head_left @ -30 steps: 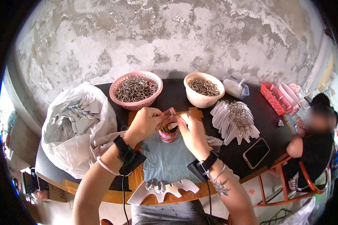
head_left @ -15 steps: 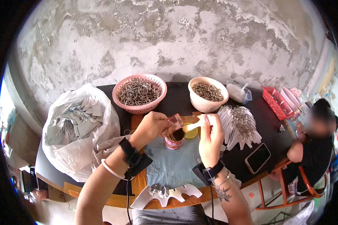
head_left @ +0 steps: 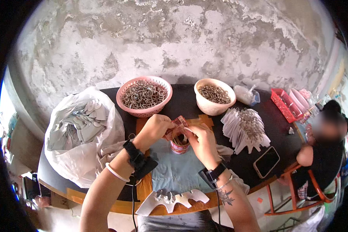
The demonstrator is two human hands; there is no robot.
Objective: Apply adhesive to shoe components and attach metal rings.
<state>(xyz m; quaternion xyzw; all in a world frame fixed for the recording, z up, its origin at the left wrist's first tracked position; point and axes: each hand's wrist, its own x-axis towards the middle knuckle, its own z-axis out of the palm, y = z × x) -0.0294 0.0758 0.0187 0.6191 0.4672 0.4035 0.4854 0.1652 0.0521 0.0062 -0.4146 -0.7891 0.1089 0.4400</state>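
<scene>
My left hand [head_left: 157, 129] is closed, its fingertips pinching a small reddish printed piece [head_left: 179, 121] that looks like a lid flap or a packet. Directly below stands a small pink-and-white cup [head_left: 179, 148] with a dark inside, its mouth partly covered by the fingers. My right hand [head_left: 203, 144] has closed fingertips against the right edge of the printed piece; the pale spatula it held earlier cannot be made out. Cup and hands are over a light blue sheet [head_left: 170, 166] on the table.
A pink basket [head_left: 121, 103] and a cream bowl [head_left: 214, 109] hold metal clips. A plastic bag [head_left: 71, 164] of white shaped pieces stands left. Fanned white pieces with clips [head_left: 246, 131], a phone [head_left: 266, 162] and a red basket [head_left: 284, 106] lie right. A person [head_left: 324, 150] sits far right.
My right hand has come left and down to the printed piece. The pale spatula and the yellow round thing behind the cup no longer show. My left hand keeps its pinch.
</scene>
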